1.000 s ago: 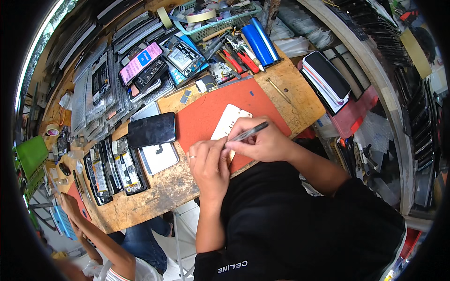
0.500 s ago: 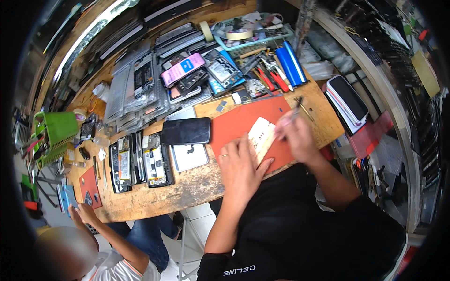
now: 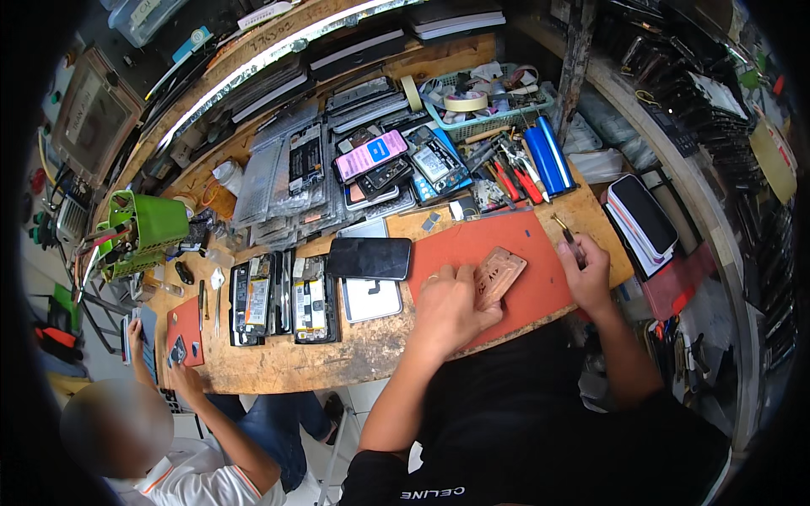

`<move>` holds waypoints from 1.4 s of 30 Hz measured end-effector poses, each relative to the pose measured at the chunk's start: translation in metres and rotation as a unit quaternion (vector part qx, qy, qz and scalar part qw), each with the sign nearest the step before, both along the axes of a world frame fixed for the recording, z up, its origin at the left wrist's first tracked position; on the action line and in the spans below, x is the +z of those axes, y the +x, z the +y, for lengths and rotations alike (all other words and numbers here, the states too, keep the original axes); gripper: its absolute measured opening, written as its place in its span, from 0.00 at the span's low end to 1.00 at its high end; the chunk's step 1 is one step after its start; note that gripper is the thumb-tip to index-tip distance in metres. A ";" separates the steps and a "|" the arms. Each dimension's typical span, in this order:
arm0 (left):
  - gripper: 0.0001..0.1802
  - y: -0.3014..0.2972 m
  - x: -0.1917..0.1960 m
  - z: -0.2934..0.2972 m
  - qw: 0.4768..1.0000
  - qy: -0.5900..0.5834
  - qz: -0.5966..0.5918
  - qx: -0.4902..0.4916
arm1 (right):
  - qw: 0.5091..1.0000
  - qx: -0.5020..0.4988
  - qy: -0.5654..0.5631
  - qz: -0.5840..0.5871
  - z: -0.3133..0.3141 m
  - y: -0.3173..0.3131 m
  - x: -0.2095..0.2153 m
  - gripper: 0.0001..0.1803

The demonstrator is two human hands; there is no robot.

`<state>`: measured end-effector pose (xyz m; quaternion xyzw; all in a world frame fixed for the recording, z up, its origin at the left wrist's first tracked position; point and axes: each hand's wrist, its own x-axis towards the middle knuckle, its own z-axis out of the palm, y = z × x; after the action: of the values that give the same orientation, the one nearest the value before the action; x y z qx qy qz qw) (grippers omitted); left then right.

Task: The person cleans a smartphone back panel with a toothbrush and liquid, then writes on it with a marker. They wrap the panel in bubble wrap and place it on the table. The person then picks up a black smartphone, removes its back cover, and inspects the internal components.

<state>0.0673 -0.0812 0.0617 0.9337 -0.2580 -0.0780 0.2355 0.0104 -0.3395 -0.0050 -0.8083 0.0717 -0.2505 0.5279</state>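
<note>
A flat, copper-coloured rectangular plate (image 3: 499,278) with dark marks lies tilted on the orange-red mat (image 3: 544,278) in front of me. My left hand (image 3: 456,308) grips its left end, fingers curled over the edge and thumb along the near side. At the mat's right edge, my right hand (image 3: 586,266) is closed round a slim tool with a brass-coloured end (image 3: 560,223) pointing away from me. Its kind is unclear, since the fingers cover most of it. The tool is apart from the plate.
Opened phones (image 3: 312,304), a black phone (image 3: 369,257) and stacked phone parts (image 3: 287,177) lie leftward. Pliers (image 3: 510,181), blue rolls (image 3: 548,156) and a teal basket (image 3: 489,126) stand behind. Phones (image 3: 641,215) are stacked at right. A co-worker (image 3: 202,447) sits at left.
My right hand has moved away from the plate to the mat's right edge. The plate looks darker and is turned, with my left hand more curled on it. The whole view has shifted.
</note>
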 end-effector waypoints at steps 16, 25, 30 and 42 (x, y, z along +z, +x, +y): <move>0.23 -0.011 -0.002 -0.026 0.890 -0.048 -0.451 -0.048 | 0.875 0.130 0.465 0.037 0.045 0.004 0.031 0.10; 0.12 -0.010 -0.038 -0.065 0.673 -0.630 0.358 0.148 | 0.849 0.143 0.509 -0.020 0.036 0.012 0.014 0.09; 0.12 0.007 -0.035 -0.071 0.676 -0.649 0.310 0.163 | 0.887 0.137 0.439 -0.044 0.038 0.016 0.016 0.13; 0.17 -0.006 -0.078 0.008 0.646 -0.678 0.294 0.192 | 0.992 -0.010 0.098 0.075 -0.019 -0.031 0.020 0.13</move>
<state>0.0610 -0.0735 -0.0162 0.4699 0.0291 -0.1053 0.8759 -0.0203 -0.3590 0.0150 -0.7685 0.1433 -0.1857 0.5954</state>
